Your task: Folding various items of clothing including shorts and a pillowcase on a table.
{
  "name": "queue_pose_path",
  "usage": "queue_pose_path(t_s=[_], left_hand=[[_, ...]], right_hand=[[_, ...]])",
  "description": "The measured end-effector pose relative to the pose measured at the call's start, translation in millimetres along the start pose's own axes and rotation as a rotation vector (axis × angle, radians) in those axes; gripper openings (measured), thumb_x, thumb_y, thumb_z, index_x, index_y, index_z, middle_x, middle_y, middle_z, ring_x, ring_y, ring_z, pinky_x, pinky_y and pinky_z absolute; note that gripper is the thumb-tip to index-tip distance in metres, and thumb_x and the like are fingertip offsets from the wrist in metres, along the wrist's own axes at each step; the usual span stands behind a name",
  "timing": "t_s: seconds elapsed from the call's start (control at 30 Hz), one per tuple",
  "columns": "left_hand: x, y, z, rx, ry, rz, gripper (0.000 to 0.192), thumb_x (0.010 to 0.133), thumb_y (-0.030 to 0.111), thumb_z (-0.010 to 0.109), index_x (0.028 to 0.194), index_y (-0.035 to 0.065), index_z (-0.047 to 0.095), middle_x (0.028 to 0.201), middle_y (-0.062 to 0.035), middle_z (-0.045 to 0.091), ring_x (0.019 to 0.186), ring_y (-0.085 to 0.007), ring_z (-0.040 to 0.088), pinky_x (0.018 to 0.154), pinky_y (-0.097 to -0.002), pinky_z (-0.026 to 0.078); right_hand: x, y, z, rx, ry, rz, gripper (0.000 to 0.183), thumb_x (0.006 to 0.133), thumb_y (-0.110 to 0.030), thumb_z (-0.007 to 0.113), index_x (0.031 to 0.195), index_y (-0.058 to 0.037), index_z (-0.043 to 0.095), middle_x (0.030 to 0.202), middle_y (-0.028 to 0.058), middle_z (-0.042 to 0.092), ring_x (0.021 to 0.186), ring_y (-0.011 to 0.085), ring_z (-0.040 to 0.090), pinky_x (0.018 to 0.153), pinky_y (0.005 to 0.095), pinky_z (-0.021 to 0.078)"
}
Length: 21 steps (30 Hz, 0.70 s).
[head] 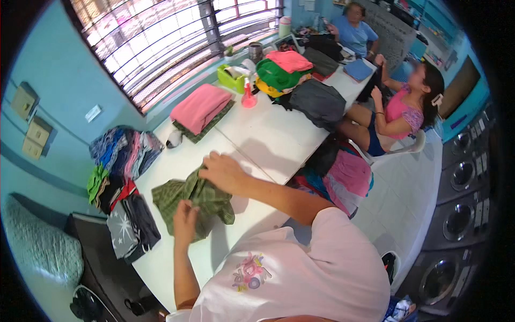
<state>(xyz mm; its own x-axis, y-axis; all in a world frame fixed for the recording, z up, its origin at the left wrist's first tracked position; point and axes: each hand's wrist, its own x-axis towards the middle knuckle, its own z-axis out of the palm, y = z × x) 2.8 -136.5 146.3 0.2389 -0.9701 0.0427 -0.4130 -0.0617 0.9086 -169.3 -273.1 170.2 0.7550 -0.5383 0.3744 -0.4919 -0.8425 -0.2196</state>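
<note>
A green checked cloth garment (213,201) lies bunched on the white table (257,141) in front of me. My left hand (186,217) pinches its near side between thumb and fingers. At the garment's far edge, my right hand (223,171) grips a gathered fold, with the fingers partly hidden behind the back of the hand. Beyond it sits a folded pink cloth (201,108) on top of a dark green checked one (205,131). A small white and dark round object (174,139) rests beside that stack.
Folded clothes (124,151) line the table's left edge. Toward the back stand a red spray bottle (249,94), a lime-green holder (231,79) and a clothes pile (281,74). One person (402,104) sits at right, another (354,32) farther back. Laundry (346,173) is heaped beside the table; front-loading machines (458,221) stand right.
</note>
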Motion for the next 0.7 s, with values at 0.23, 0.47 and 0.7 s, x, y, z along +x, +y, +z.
queue_pose_path(t_s=[0.23, 0.47, 0.7], left_hand=[[13, 33, -30, -0.263, 0.075, 0.244, 0.033, 0.085, 0.006, 0.062, 0.11, 0.0033, 0.041, 0.1, -0.0096, 0.054, 0.091, -0.0151, 0.054, 0.078, -0.027, 0.045], [-5, 2, 4, 0.108, 0.288, 0.392, 0.04, 0.077, 0.0, 0.067, 0.106, 0.005, 0.04, 0.117, -0.0166, 0.051, 0.099, -0.0305, 0.056, 0.076, -0.0354, 0.05], [2, 12, -17, 0.689, 0.052, 0.509, 0.027, 0.065, -0.002, 0.061, 0.091, 0.0029, 0.058, 0.098, -0.0132, 0.056, 0.091, -0.0304, 0.053, 0.075, -0.0394, 0.048]], right_hand=[[64, -10, -47, 0.72, 0.197, 0.1, 0.014, 0.085, -0.009, 0.049, 0.093, -0.0058, 0.06, 0.088, 0.0138, 0.058, 0.088, 0.034, 0.057, 0.075, 0.0413, 0.0454], [109, -23, -99, 0.689, 0.55, -0.119, 0.017, 0.084, 0.0, 0.051, 0.098, -0.0012, 0.059, 0.082, 0.0141, 0.059, 0.073, 0.0312, 0.057, 0.068, 0.0329, 0.046], [106, -36, -122, 0.549, 0.554, -0.202, 0.01, 0.086, -0.003, 0.051, 0.094, -0.0054, 0.056, 0.082, 0.0129, 0.061, 0.074, 0.034, 0.06, 0.065, 0.0404, 0.0469]])
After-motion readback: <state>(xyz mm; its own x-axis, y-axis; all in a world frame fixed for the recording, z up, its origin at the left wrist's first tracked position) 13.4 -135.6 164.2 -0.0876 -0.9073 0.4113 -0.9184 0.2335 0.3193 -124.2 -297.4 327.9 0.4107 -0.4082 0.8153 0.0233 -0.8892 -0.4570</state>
